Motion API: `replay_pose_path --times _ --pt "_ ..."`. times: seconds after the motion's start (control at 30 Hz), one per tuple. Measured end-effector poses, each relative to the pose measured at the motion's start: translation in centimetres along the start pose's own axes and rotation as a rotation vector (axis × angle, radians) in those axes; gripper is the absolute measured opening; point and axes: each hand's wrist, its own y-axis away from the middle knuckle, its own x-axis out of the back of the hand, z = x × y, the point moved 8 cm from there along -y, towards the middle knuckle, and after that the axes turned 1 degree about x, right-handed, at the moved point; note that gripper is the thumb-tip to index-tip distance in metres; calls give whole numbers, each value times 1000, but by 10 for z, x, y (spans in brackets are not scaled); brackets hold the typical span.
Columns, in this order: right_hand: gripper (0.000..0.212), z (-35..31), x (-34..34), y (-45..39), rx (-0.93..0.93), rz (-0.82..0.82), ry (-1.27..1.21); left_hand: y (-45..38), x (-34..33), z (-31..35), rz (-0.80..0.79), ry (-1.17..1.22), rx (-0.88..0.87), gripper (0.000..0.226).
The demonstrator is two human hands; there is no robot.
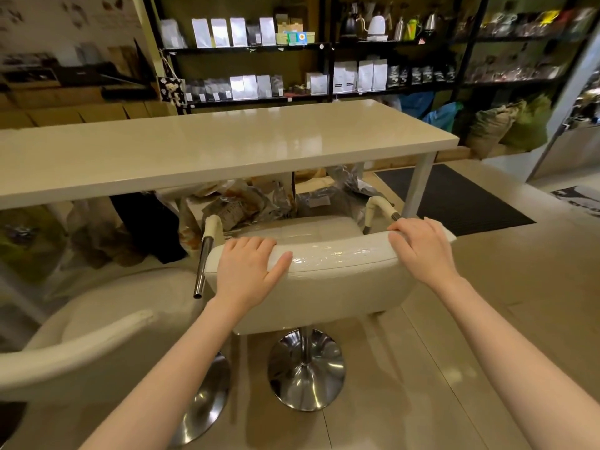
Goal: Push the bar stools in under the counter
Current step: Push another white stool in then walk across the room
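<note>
Both hands, left hand (250, 267) and right hand (418, 246), grip the backrest top of the stool (308, 287) at 6 o'clock of the counter (227, 151); likely heavy-based, rigid, slick upholstery, so push low and evenly

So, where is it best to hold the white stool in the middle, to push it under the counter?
Hold the stool by the top edge of its backrest, coming from behind, one hand near each end. That padded edge is wide and faces the person; the left hand and right hand already hold it so.
</note>
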Motion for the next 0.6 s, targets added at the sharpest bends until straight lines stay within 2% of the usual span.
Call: replay_pose_path --times 0.2,0.3,0.37,0.47,0.6 --pt "34 -6 -2 5 -28 -44 -9 1 -2 -5 -11 18 2 81" --pt "35 -11 -3 8 18 -93 -18 1 -3 -12 10 20 22 69" --pt "39 -11 -5 12 46 -146 -18 0 -3 -14 19 30 39 65" --pt "52 -3 -6 20 6 -205 -3 -3 0 -8 27 52 70 72" --pt "60 0 1 28 -19 -238 -3 -14 2 29 62 104 31 72"
